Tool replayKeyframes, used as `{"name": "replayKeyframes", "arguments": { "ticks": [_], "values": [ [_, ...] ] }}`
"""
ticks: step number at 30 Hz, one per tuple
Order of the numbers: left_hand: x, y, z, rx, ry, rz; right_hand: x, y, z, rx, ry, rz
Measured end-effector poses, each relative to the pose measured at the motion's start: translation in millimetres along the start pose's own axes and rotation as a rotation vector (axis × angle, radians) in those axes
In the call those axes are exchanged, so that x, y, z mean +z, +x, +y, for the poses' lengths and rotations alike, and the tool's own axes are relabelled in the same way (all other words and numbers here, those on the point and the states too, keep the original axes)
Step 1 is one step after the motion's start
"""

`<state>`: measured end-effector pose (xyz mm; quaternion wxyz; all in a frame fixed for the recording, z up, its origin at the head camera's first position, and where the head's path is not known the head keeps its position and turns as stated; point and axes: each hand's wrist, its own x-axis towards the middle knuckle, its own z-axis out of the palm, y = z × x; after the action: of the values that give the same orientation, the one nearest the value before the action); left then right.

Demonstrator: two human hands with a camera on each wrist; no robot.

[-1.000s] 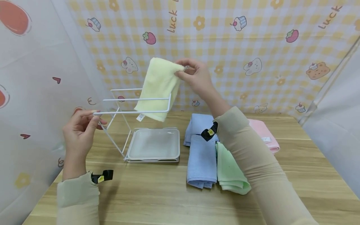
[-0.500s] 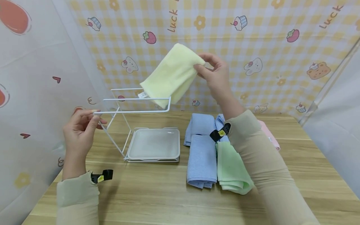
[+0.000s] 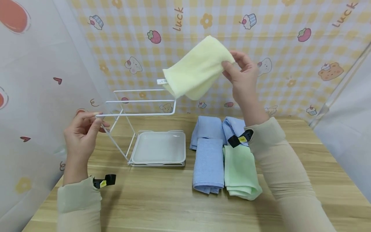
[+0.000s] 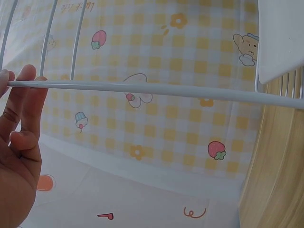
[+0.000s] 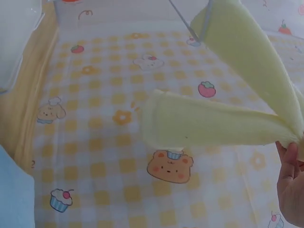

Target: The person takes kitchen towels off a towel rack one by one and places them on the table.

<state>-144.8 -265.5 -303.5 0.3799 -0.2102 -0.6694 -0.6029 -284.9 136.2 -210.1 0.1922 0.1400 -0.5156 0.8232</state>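
My right hand [image 3: 243, 75] pinches a pale yellow towel [image 3: 200, 66] by its right edge and holds it in the air. The towel's lower left corner, near a white label [image 3: 161, 81], hangs by the right end of the white wire rack [image 3: 139, 114]. In the right wrist view the towel [image 5: 213, 121] spreads in two flaps from the fingers. My left hand [image 3: 82, 135] grips the rack's front left corner between thumb and fingers. Seen from the left wrist, that hand [image 4: 21, 142] holds the end of a white bar [image 4: 166, 90].
A white tray [image 3: 159, 148] sits in the rack's base. Right of it on the wooden table [image 3: 150, 199] lie folded blue towels [image 3: 208, 164] and a folded green towel [image 3: 240, 170]. A checked yellow curtain [image 3: 278, 35] hangs behind.
My right hand has moved right and slightly up with the yellow towel, drawing it off the rack's bars. More of the blue towel at the back right shows. The left hand stays put.
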Motion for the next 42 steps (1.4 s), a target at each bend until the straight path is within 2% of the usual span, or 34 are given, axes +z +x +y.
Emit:
{"name": "replayKeyframes", "arguments": {
  "ticks": [5, 9, 16, 22, 31, 36, 42],
  "values": [
    [-0.5, -0.4, -0.5, 0.0, 0.014, -0.002, -13.7, -1.0, -7.7, -0.019, 0.015, 0.025],
    [-0.7, 0.1, -0.4, 0.007, 0.013, -0.007, -26.0, -4.4, -11.9, -0.037, 0.031, 0.008],
    [0.1, 2.4, 0.7, 0.003, 0.064, -0.015, -49.4, -13.1, -20.1, -0.044, 0.066, -0.024],
    [1.2, 2.3, 0.4, 0.007, 0.047, -0.02, -78.3, -25.1, -28.0, -0.062, 0.046, -0.083],
    [0.7, 1.9, -0.1, 0.003, 0.076, -0.022, -122.9, -46.6, -43.3, -0.079, -0.01, -0.155],
    [0.0, 1.8, 1.0, -0.001, 0.07, -0.02, -144.1, -57.2, -49.7, -0.065, 0.03, -0.201],
    [-1.0, 1.3, 1.4, -0.002, 0.065, -0.024, -169.8, -67.3, -58.8, -0.014, 0.064, -0.316]
  ]
}}
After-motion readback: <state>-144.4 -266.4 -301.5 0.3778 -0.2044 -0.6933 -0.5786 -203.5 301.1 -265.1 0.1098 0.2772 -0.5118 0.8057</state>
